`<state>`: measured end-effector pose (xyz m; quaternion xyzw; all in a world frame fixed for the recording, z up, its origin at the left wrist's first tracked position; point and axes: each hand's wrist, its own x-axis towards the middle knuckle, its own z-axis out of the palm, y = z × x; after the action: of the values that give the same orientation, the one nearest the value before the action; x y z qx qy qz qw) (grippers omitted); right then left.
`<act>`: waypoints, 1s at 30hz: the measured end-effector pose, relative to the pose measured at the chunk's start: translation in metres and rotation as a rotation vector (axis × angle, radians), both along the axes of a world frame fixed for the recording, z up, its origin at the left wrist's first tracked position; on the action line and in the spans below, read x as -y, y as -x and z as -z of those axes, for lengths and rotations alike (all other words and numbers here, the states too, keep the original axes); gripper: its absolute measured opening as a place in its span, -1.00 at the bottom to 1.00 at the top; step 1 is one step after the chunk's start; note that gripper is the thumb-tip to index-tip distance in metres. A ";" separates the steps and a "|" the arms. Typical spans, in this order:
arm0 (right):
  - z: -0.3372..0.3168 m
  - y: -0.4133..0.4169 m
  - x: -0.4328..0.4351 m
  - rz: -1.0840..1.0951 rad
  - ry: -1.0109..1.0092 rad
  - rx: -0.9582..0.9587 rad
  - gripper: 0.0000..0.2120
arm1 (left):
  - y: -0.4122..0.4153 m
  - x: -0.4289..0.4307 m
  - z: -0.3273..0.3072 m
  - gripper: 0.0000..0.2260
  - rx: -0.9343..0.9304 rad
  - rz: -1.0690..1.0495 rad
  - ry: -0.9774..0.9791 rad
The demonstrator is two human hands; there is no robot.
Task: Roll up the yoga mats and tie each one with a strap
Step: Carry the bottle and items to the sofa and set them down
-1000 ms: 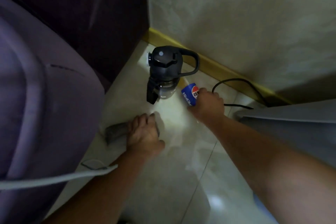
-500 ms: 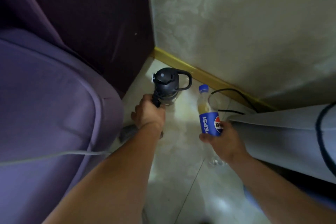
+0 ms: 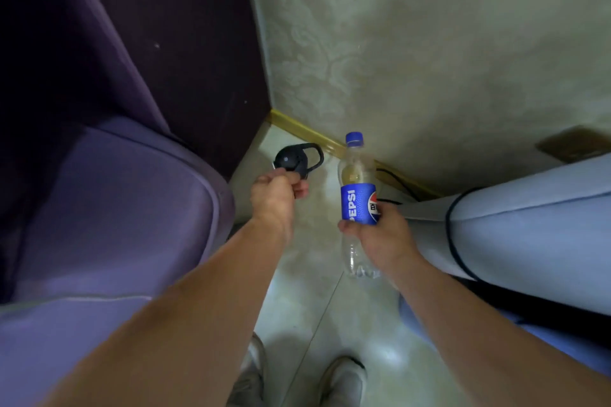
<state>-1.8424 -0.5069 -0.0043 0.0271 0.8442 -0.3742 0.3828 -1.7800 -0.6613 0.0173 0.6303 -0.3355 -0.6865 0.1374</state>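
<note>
Black-lidded flask (image 3: 296,160) and Pepsi bottle (image 3: 358,205), both down on the floor (image 3: 297,291) in the corner a second ago, are now lifted clear. The left hand (image 3: 276,195) has its fingers curled round the flask's top, and the right hand (image 3: 380,236) grips the bottle at its label. Neither hand touches the purple mat (image 3: 115,208) at left or the pale blue mat (image 3: 529,228) at right, so this looks like clearing clutter, not rolling.

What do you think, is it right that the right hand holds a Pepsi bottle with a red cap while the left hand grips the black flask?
Not quite. The head view shows that the cap is blue, not red. The rest stands: the right hand holds the Pepsi bottle while the left hand grips the black flask.
</note>
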 end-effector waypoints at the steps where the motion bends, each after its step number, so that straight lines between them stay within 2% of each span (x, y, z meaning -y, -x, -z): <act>1: -0.016 0.001 0.004 -0.005 0.019 -0.007 -0.61 | 0.001 0.001 -0.014 -0.71 -0.015 0.022 -0.007; 7: -0.118 0.011 0.018 -0.016 0.113 -0.045 -0.65 | -0.007 0.004 -0.128 -0.85 -0.103 0.163 0.010; 13: -0.259 -0.012 0.026 -0.111 0.241 0.068 -0.65 | -0.067 -0.014 -0.281 -0.95 -0.100 0.266 0.042; 17: -0.364 -0.029 0.035 -0.333 0.296 0.128 -0.44 | -0.103 -0.025 -0.399 -0.95 -0.187 0.277 0.162; 21: -0.467 -0.048 0.061 -0.413 0.365 0.151 -0.52 | -0.135 -0.012 -0.514 -0.92 -0.231 0.284 0.340; 23: -0.512 -0.065 0.075 -0.461 0.402 0.204 -0.44 | -0.160 -0.005 -0.563 -0.92 -0.241 0.291 0.405; 24: -0.535 -0.076 0.082 -0.489 0.417 0.228 -0.44 | -0.175 -0.003 -0.586 -0.92 -0.243 0.289 0.429; 27: -0.595 -0.118 0.103 -0.562 0.467 0.269 -0.66 | -0.227 0.008 -0.638 -0.88 -0.239 0.209 0.480; 30: -0.643 -0.178 0.123 -0.629 0.520 0.315 -0.55 | -0.288 0.021 -0.678 -0.91 -0.199 0.064 0.550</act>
<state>-1.6641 -0.6296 0.6385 -0.2721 0.6203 -0.4308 0.5963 -1.4918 -0.6822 0.6948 0.4881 -0.5135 -0.6323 0.3134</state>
